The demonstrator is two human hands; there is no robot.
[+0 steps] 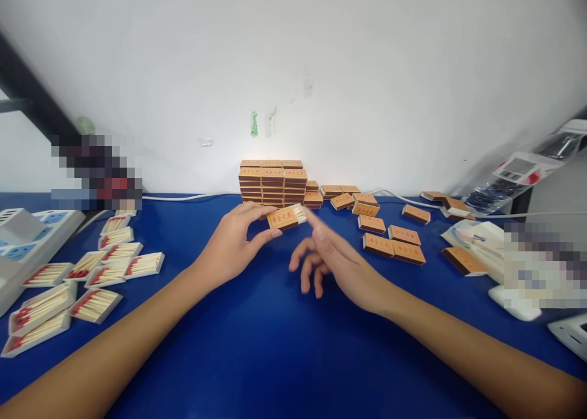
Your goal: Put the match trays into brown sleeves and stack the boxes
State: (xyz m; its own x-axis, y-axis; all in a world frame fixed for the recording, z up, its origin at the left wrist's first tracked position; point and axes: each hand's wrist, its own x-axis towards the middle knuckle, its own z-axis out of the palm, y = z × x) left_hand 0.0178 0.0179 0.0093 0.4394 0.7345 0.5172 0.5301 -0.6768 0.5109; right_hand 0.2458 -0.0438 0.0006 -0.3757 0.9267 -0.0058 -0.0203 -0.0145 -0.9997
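Between thumb and fingers, my left hand grips a matchbox above the blue table. Its white inner tray sticks partly out of the right end, with pale matchsticks showing. At that end is my right hand, its index finger blurred and reaching to the tray, the other fingers loosely curled and apart. Whether the index fingertip touches the tray, I cannot tell. Right behind the held box rises a stack of matchboxes against the wall.
Open trays of red-tipped matches lie at left, near a white power strip. Several loose matchboxes are scattered at right, beside plastic bags. A white cable runs along the wall's foot.
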